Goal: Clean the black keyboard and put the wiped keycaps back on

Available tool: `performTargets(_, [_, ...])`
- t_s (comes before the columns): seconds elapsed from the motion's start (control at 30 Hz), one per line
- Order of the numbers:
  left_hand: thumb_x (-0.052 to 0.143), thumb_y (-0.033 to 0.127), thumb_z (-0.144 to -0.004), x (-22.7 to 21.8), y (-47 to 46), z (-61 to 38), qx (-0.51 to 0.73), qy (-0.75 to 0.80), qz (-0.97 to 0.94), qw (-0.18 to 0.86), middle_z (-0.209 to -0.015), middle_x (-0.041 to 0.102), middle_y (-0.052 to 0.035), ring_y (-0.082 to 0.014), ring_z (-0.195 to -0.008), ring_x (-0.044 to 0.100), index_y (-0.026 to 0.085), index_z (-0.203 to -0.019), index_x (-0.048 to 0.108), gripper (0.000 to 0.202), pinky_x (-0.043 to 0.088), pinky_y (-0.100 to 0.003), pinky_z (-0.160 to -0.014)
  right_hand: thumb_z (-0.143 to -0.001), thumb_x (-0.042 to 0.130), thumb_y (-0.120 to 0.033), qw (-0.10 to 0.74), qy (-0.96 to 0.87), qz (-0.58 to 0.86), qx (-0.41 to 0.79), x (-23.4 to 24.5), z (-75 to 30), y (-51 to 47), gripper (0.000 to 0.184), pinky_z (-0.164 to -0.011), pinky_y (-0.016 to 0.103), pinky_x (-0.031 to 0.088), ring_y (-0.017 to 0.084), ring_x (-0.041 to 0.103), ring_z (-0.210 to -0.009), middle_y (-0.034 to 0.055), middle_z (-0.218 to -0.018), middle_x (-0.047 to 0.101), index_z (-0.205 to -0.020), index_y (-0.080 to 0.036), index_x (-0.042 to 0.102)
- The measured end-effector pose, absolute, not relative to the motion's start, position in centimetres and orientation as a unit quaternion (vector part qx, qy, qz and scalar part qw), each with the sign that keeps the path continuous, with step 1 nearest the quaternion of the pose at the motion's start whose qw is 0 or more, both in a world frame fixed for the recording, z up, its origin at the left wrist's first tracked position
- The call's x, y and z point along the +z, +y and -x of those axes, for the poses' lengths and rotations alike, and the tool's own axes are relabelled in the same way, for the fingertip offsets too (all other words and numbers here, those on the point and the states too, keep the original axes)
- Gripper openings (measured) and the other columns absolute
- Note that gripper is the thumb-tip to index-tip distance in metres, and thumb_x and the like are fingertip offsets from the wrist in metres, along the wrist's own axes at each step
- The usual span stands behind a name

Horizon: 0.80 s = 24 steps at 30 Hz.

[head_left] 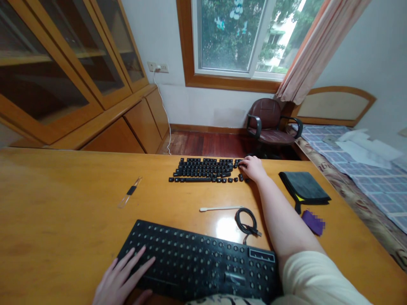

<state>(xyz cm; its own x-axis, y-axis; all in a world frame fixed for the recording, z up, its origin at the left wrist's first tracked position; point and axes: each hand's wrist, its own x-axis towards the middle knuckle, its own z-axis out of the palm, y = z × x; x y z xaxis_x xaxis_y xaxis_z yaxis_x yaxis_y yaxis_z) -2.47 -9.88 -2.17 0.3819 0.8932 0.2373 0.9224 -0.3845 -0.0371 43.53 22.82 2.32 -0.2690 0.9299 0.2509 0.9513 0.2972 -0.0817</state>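
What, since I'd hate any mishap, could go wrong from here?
The right hand might nudge loose keycaps out of their rows. The top row sits near the far edge of the table, so one could fall. The coiled cable lies close to the right forearm and might snag.

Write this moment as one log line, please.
left hand: over keyboard base; right hand: at right end of keycaps; coiled cable: beside white stick
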Motion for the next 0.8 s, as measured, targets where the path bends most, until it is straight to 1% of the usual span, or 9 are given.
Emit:
performTargets(0.17, [0.057, 0.054, -0.073, -2.1, -9.9, 2.5, -0.086, -0.548, 0.828, 0.081, -0.135, 0.049, -0.0012, -0.0278, -0.12, 0.047, 0.038, -0.128, 0.045, 0.058, 0.037, -0.046, -0.098, -0.08, 0.057, -0.033, 0.138, -0.79, 0.596, -0.024, 2.1, -43.7, 22.7, 0.018, -0.08, 0.033, 0.035, 0.022, 0.049, -0.089, 0.006, -0.097, 0.064, -0.088, -0.024, 0.071])
performTargets(0.3, [0.056, 0.052, -0.074, -2.1, -9.9, 2.4, -0.091, -0.556, 0.824, 0.067, -0.135, 0.048, -0.0016, -0.0286, -0.121, 0.046, 0.038, -0.128, 0.046, 0.056, 0.038, -0.047, -0.097, -0.08, 0.057, -0.034, 0.158, -0.785, 0.598, -0.02, 2.3, -43.9, 22.3, 0.02, -0.079, 0.034, 0.035, 0.022, 0.049, -0.088, 0.0068, -0.096, 0.064, -0.089, -0.023, 0.071])
performTargets(0.4, [0.056, 0.053, -0.074, -2.0, -9.9, 2.3, -0.094, -0.558, 0.822, 0.06, -0.134, 0.049, -0.0013, -0.0283, -0.12, 0.047, 0.038, -0.127, 0.047, 0.056, 0.038, -0.047, -0.097, -0.081, 0.055, -0.032, 0.174, -0.791, 0.586, -0.032, 2.3, -43.3, 22.2, 0.021, -0.08, 0.035, 0.035, 0.022, 0.049, -0.089, 0.0072, -0.097, 0.064, -0.091, -0.023, 0.07])
performTargets(0.6, [0.055, 0.053, -0.075, -1.7, -9.8, 2.2, -0.104, -0.556, 0.822, 0.061, -0.134, 0.05, -0.0007, -0.0271, -0.12, 0.047, 0.039, -0.126, 0.048, 0.054, 0.036, -0.046, -0.1, -0.082, 0.055, -0.032, 0.144, -0.806, 0.573, -0.032, 1.9, -42.0, 22.4, 0.022, -0.08, 0.036, 0.034, 0.023, 0.049, -0.091, 0.0075, -0.1, 0.063, -0.095, -0.025, 0.07])
performTargets(0.8, [0.055, 0.053, -0.075, -2.0, -9.9, 2.3, -0.087, -0.554, 0.825, 0.074, -0.134, 0.05, -0.0017, -0.0282, -0.121, 0.046, 0.038, -0.126, 0.048, 0.054, 0.037, -0.047, -0.098, -0.082, 0.054, -0.032, 0.153, -0.801, 0.577, -0.04, 2.0, -42.7, 22.3, 0.02, -0.08, 0.034, 0.035, 0.022, 0.05, -0.088, 0.007, -0.097, 0.064, -0.088, -0.023, 0.071])
